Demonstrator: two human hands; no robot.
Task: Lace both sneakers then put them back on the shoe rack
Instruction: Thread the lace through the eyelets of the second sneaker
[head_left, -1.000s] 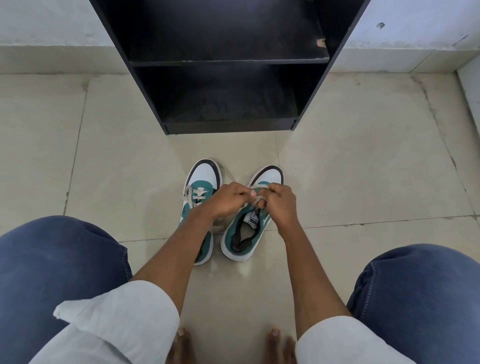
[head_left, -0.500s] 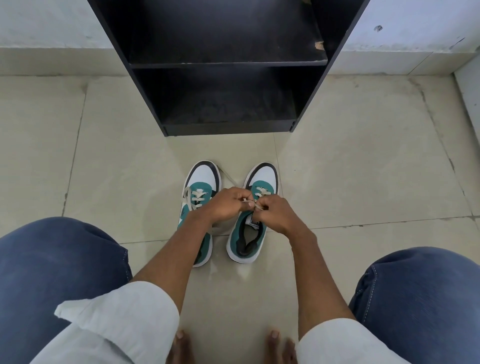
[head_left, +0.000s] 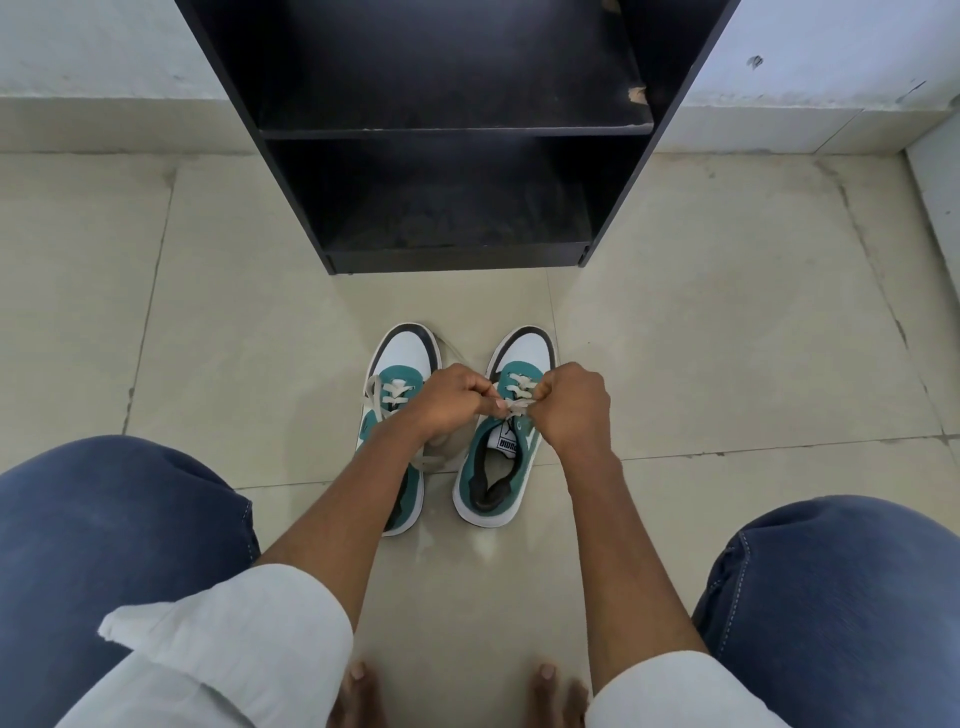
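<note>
Two white, teal and black sneakers stand side by side on the tiled floor, toes toward the rack. The left sneaker (head_left: 402, 364) has loose beige laces trailing over its side; my forearm hides its heel half. The right sneaker (head_left: 496, 483) has beige laces (head_left: 519, 404) crossed over its tongue. My left hand (head_left: 452, 397) and my right hand (head_left: 574, 410) each pinch an end of that lace, just above the tongue. The black shoe rack (head_left: 457, 257) stands right behind the sneakers, both visible shelves bare.
My knees in blue jeans fill the lower left and lower right corners, and my bare toes (head_left: 358, 691) show at the bottom edge. A low wall ledge (head_left: 810, 130) runs behind the rack. Beige floor tiles (head_left: 727, 338) surround the sneakers.
My hands have drawn slightly apart, the right one moving outward to the right, pulling the lace taut across the right sneaker. The right sneaker has straightened a little.
</note>
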